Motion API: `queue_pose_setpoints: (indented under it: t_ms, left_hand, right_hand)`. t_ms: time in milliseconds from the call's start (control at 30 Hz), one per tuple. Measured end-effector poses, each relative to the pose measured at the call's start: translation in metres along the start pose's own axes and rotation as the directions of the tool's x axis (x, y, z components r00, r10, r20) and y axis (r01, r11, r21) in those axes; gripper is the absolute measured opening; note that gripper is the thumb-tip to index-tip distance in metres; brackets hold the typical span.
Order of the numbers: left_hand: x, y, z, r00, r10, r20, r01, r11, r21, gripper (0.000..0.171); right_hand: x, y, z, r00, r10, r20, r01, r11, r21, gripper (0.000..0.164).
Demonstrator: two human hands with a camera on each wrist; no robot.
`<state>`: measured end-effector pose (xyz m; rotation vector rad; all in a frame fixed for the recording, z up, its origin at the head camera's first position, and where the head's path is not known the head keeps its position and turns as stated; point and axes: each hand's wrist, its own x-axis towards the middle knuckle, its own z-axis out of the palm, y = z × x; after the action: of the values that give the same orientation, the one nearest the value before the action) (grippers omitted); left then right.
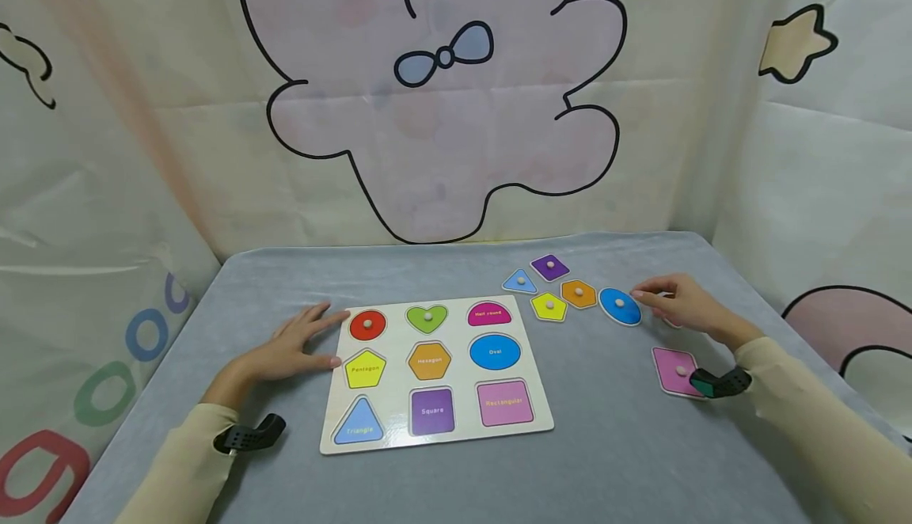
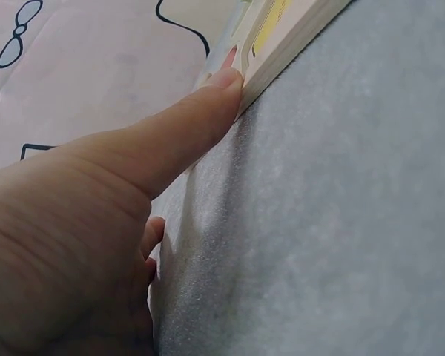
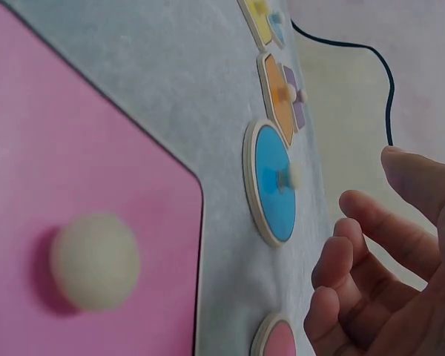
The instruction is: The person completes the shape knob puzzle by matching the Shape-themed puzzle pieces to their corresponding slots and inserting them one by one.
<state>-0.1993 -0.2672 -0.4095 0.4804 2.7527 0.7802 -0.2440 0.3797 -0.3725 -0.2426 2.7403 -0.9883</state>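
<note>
At the left edge of a white shape-puzzle board (image 1: 460, 366), my left hand (image 1: 285, 351) rests with fingers spread. In the left wrist view its thumb (image 2: 185, 130) touches the board's side. My right hand (image 1: 684, 304) hovers beside the blue oval piece (image 1: 611, 312), fingertips near its knob. The right wrist view shows that hand's fingers loosely bent, thumb apart, nothing between them. Below this hand lies a small pink piece (image 3: 282, 341), mostly hidden in the head view. A pink rectangular piece (image 1: 668, 362) with a knob lies near the right wrist.
Yellow pentagon (image 1: 549, 314), orange hexagon (image 1: 577, 301), light blue triangle (image 1: 518, 286) and purple square (image 1: 545, 273) pieces lie behind the board's right corner. A knobbed red circle (image 1: 366, 317) and green heart (image 1: 416, 314) sit in the board. Grey-blue cloth (image 1: 598, 445) covers the table.
</note>
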Motion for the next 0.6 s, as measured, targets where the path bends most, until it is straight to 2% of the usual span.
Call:
queue_pose_setpoints:
  t_ms: [267,600]
  left_hand:
    - [0.001,-0.003,0.001,1.0,-0.009,-0.005,0.009,1.0,0.013,0.087]
    - [0.001,-0.002,0.001,1.0,-0.017,-0.004,0.017,1.0,0.011,0.087]
  right_hand:
    - [-0.002,0.012,-0.008,1.0,-0.012,-0.027,0.01,0.995,-0.098,0.049]
    - [-0.007,0.04,-0.023,1.0,0.003,-0.017,-0.003,1.0,-0.027,0.048]
